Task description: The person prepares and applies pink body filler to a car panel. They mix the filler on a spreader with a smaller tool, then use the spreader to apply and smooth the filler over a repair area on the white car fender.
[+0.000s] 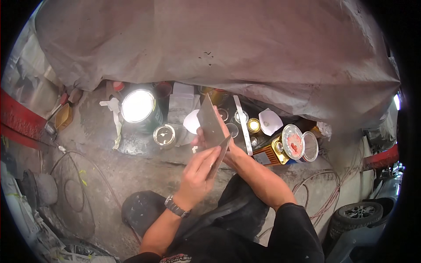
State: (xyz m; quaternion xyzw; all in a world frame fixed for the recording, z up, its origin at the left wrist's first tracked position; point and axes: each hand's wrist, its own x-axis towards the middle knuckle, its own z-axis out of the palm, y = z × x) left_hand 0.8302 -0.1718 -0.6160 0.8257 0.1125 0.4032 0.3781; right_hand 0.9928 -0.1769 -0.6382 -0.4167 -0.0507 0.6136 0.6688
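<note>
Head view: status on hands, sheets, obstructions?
Left hand gripping smaller grey sheet. Right hand holding larger grey sheet, partly hidden behind it. Large can beyond, to the left, clear of both hands.

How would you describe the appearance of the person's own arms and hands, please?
The left hand and right hand are gloveless. A grey metal-link wristwatch is worn on the left side only. Short black sleeves leave both forearms bare.

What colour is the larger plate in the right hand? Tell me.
The larger plate is dull grey, best seen in the head view.
</note>
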